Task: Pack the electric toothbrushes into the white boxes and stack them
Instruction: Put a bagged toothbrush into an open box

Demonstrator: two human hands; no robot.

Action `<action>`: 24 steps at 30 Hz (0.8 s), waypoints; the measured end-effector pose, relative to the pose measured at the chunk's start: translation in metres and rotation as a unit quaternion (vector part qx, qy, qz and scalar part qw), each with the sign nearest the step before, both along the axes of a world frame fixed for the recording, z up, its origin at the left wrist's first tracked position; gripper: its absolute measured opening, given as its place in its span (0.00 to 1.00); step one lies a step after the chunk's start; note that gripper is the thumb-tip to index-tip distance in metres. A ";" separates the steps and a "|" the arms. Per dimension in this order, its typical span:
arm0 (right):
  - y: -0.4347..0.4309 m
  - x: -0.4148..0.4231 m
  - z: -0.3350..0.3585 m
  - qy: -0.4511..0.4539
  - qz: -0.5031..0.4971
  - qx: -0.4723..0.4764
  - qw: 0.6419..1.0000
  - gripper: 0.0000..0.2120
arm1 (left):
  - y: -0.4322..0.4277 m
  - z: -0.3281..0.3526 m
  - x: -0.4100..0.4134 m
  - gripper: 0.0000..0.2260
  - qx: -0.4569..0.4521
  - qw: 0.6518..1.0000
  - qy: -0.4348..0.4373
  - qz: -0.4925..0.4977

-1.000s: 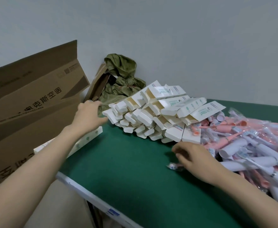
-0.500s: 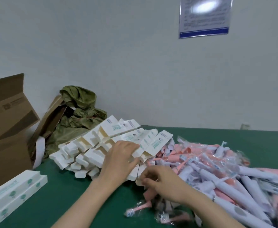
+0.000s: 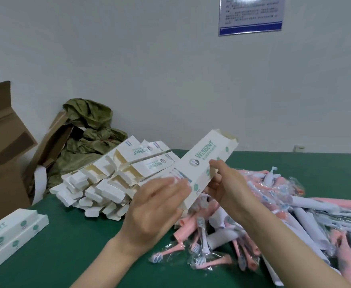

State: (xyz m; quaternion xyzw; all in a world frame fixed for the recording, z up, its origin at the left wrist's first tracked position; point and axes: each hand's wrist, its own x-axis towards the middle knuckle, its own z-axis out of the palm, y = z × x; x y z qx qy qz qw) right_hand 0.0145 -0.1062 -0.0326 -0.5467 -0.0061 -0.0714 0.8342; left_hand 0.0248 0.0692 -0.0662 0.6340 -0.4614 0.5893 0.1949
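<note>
Both hands hold one white box (image 3: 203,163) tilted above the table, its open end up and to the right. My left hand (image 3: 155,208) grips its lower end, and my right hand (image 3: 226,183) pinches its right edge near the middle. Behind it lies a pile of empty white boxes (image 3: 112,179) with open flaps. To the right spreads a heap of pink and white electric toothbrushes (image 3: 295,208) and bagged brush heads. Two closed white boxes (image 3: 10,233) lie side by side at the left table edge.
A green table (image 3: 70,256) carries everything. An open cardboard carton (image 3: 2,146) stands at the far left beside a green cloth bundle (image 3: 89,132). A blue-framed notice (image 3: 251,15) hangs on the wall.
Both hands have lifted one white box off the pile and now hold it tilted in the air. One second ago my left hand was at the closed boxes by the carton.
</note>
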 end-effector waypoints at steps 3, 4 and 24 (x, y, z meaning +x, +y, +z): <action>0.000 -0.001 0.003 0.002 -0.021 0.038 0.999 0.10 | -0.005 -0.001 0.002 0.52 -0.118 0.977 0.180 -0.004; 0.001 -0.001 0.003 -0.001 -0.021 0.048 0.999 0.10 | -0.007 -0.001 0.001 0.55 -0.148 0.954 0.256 -0.039; -0.003 -0.037 0.043 -0.324 -0.134 -0.273 0.896 0.14 | -0.064 0.073 -0.015 0.19 -0.144 0.967 0.208 -0.040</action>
